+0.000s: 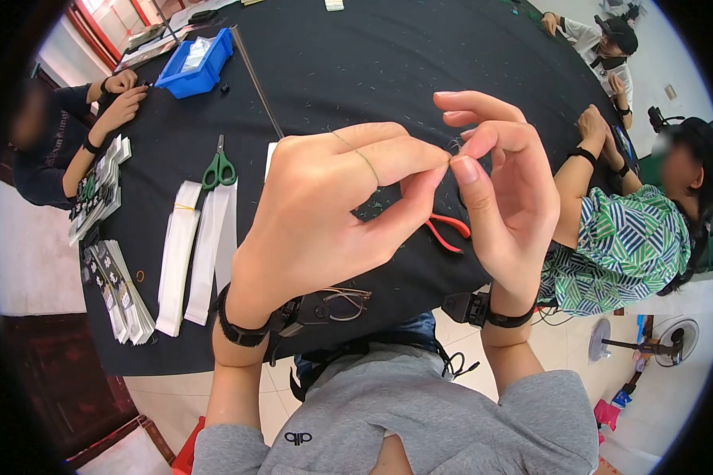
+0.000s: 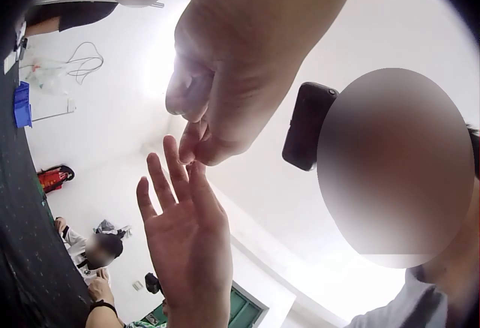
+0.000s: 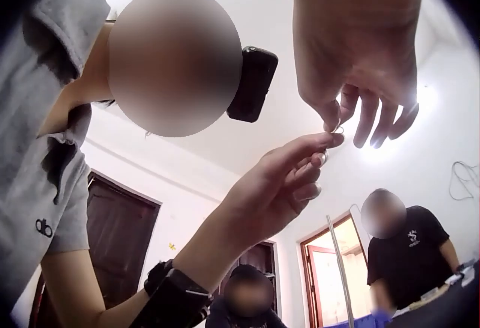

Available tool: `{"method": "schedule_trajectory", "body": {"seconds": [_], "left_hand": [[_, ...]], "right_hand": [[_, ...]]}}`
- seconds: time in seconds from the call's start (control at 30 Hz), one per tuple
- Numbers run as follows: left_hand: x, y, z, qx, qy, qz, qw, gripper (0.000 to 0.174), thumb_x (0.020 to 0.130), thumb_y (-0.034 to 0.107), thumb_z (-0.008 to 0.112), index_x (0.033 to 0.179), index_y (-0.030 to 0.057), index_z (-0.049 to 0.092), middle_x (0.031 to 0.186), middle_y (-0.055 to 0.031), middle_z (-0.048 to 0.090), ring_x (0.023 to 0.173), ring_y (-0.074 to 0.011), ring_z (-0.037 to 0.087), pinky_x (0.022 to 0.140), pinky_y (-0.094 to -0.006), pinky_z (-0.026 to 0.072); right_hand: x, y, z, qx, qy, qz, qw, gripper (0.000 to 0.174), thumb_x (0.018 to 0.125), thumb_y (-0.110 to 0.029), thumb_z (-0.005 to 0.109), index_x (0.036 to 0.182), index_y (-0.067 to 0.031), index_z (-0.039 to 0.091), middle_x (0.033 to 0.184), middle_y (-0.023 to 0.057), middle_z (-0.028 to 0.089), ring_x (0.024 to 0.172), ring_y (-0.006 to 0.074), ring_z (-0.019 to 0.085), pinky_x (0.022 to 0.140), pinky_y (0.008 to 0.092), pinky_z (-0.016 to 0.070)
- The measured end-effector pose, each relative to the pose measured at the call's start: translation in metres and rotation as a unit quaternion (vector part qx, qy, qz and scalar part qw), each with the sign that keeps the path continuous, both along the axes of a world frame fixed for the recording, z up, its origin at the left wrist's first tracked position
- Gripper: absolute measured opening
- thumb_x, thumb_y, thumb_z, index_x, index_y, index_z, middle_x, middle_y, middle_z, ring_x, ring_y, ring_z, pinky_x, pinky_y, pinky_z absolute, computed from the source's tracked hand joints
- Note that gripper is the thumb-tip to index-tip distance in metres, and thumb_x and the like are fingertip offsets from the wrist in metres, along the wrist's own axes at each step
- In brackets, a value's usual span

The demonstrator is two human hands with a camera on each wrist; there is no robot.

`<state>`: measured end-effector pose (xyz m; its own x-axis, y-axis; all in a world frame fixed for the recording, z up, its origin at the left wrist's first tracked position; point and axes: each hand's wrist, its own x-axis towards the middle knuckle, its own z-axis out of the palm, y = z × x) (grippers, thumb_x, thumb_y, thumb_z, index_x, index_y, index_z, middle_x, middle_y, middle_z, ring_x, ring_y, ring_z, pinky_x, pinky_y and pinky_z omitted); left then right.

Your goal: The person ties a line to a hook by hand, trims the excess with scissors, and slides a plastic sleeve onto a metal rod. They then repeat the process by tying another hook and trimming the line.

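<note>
My left hand (image 1: 341, 206) and right hand (image 1: 507, 190) meet fingertip to fingertip above the black table. Thumb and forefinger of each pinch a thin curled strand (image 1: 455, 146), which shows as a small loop (image 3: 340, 129) in the right wrist view. A fine greenish thread (image 1: 368, 168) lies across the left fingers. The left wrist view has the left hand (image 2: 240, 73) above the right hand (image 2: 187, 245), whose other fingers are spread. Whether the thread and the strand are one piece, I cannot tell.
Red handles (image 1: 449, 232) lie beneath the hands, eyeglasses (image 1: 346, 304) near the front edge. Green-handled scissors (image 1: 219, 170), white strips (image 1: 178, 257) and packets (image 1: 121, 293) are on the left. A blue bin (image 1: 196, 67) stands farther back. Other people sit at both sides.
</note>
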<state>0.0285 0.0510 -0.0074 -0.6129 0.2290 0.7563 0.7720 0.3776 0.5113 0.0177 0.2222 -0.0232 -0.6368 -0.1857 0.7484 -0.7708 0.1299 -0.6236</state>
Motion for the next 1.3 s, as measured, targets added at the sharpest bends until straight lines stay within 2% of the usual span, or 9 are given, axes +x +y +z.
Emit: {"method": "schedule_trajectory", "body": {"seconds": [0.37,0.63,0.7,0.83,0.87,0.9,1.0,1.13,1.3], "left_hand": [[-0.003,-0.003,0.0,0.014,-0.049,-0.038,0.998,0.019,0.072,-0.007,0.068,0.086,0.0044,0.072,0.061,0.0018,0.06,0.041,0.0007,0.033,0.04,-0.019,0.0189],[-0.005,-0.013,0.001,0.041,-0.193,-0.071,0.978,0.01,0.085,-0.003,0.062,0.09,-0.0021,0.07,0.069,-0.002,0.065,0.054,-0.0003,0.055,0.043,-0.0134,0.0278],[-0.004,-0.014,0.0,0.048,-0.202,-0.08,0.975,0.01,0.086,-0.003,0.062,0.09,-0.003,0.07,0.069,-0.003,0.065,0.055,-0.0013,0.055,0.045,-0.0132,0.0306],[0.003,-0.013,0.006,0.076,-0.232,-0.086,0.966,0.009,0.086,-0.004,0.061,0.09,-0.0048,0.069,0.068,-0.0044,0.065,0.058,-0.0033,0.057,0.05,-0.0137,0.038],[0.003,-0.013,0.004,0.109,-0.218,-0.102,0.965,0.009,0.084,0.001,0.065,0.09,-0.0028,0.071,0.068,-0.0024,0.066,0.05,0.0019,0.049,0.044,-0.0138,0.0302],[0.006,-0.012,0.008,0.104,-0.214,-0.105,0.966,0.009,0.084,0.001,0.065,0.09,-0.0028,0.071,0.068,-0.0024,0.066,0.05,0.0019,0.049,0.044,-0.0138,0.0302],[0.02,-0.014,0.015,0.164,-0.277,-0.12,0.939,0.011,0.087,0.003,0.065,0.092,-0.0057,0.069,0.081,-0.009,0.07,0.061,-0.0051,0.059,0.052,-0.0151,0.0429],[0.053,-0.018,0.003,0.183,-0.347,-0.083,0.916,0.012,0.087,0.003,0.065,0.093,-0.0059,0.068,0.085,-0.0104,0.07,0.063,-0.0052,0.059,0.056,-0.0163,0.0442],[0.106,-0.024,-0.037,0.285,-0.427,-0.055,0.856,0.011,0.088,0.004,0.064,0.093,-0.0046,0.069,0.081,-0.0074,0.069,0.063,-0.0034,0.057,0.056,-0.0164,0.0445]], "right_hand": [[0.005,0.005,0.003,0.051,0.05,-0.012,0.997,0.014,0.079,0.0,0.066,0.088,-0.0014,0.056,0.116,0.0206,0.06,0.1,0.0278,0.059,0.087,0.0359,0.0469],[0.028,0.023,-0.021,-0.036,-0.075,-0.028,0.996,0.012,0.081,0.002,0.065,0.09,-0.0013,0.057,0.113,0.0201,0.062,0.102,0.024,0.058,0.088,0.035,0.0458],[0.032,0.032,-0.041,0.0,-0.102,-0.098,0.99,0.012,0.082,0.003,0.063,0.091,-0.0014,0.057,0.11,0.0171,0.063,0.099,0.0235,0.06,0.088,0.0341,0.0458],[0.033,0.06,-0.08,0.233,-0.045,-0.294,0.926,0.015,0.08,0.001,0.065,0.093,-0.002,0.057,0.105,0.0115,0.062,0.097,0.0287,0.057,0.086,0.0363,0.0442],[0.031,0.067,-0.092,0.234,-0.051,-0.297,0.924,0.015,0.08,-0.001,0.065,0.093,-0.0022,0.057,0.103,0.0112,0.059,0.098,0.0299,0.054,0.085,0.0389,0.0429],[0.029,0.073,-0.104,0.228,-0.05,-0.302,0.924,0.015,0.08,-0.001,0.065,0.093,-0.0022,0.057,0.103,0.0112,0.059,0.098,0.0299,0.054,0.085,0.0389,0.0429],[0.024,0.083,-0.122,0.254,-0.068,-0.296,0.918,0.016,0.08,-0.007,0.067,0.092,-0.0029,0.057,0.097,0.0129,0.057,0.094,0.0296,0.054,0.082,0.0385,0.0422],[0.041,0.076,-0.121,0.287,-0.069,-0.222,0.929,0.022,0.077,-0.014,0.072,0.09,-0.0024,0.058,0.101,0.0104,0.054,0.097,0.0286,0.052,0.081,0.0373,0.0417],[0.052,0.061,-0.142,0.41,-0.077,-0.263,0.87,0.024,0.081,-0.021,0.069,0.088,-0.0012,0.059,0.102,0.0119,0.051,0.095,0.0288,0.048,0.08,0.0393,0.041]]}}
